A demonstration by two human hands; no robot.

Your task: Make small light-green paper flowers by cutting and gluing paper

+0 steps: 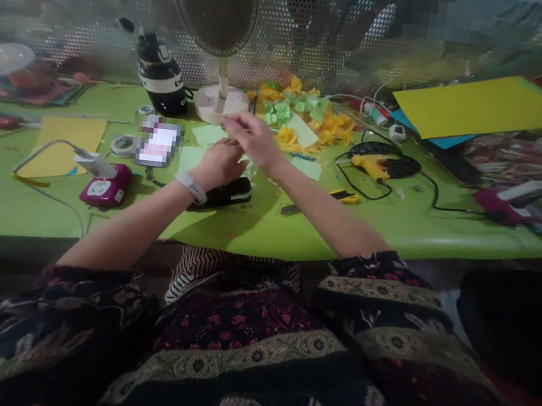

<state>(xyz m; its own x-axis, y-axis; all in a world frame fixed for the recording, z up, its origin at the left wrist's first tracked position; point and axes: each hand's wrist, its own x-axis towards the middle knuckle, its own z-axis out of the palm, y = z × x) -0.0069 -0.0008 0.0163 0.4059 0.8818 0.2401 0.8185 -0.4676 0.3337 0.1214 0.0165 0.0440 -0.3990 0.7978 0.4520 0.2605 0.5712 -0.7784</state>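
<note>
Above the middle of the green table, my left hand (pixel 217 164) is closed, its fingertips mostly hidden. Crossing over it from the right, my right hand (pixel 257 139) has its fingers bent together. Whatever small thing is between them is blurred and covered by the hands. Pale green paper (pixel 205 135) lies just beyond the fingers. Beneath the left wrist rests a long black tool (pixel 236 191), perhaps a stapler. To the right is a heap of folded yellow paper flowers (pixel 334 129) with pale green ones (pixel 278 112) among them.
A white fan base (pixel 220 104) and a black bottle (pixel 160 81) stand behind. A cutter (pixel 344 196) and a yellow glue gun (pixel 371 166) with its cable lie to the right. Left are a lit phone (pixel 158 146), a tape roll (pixel 124 145) and a purple power block (pixel 106 192).
</note>
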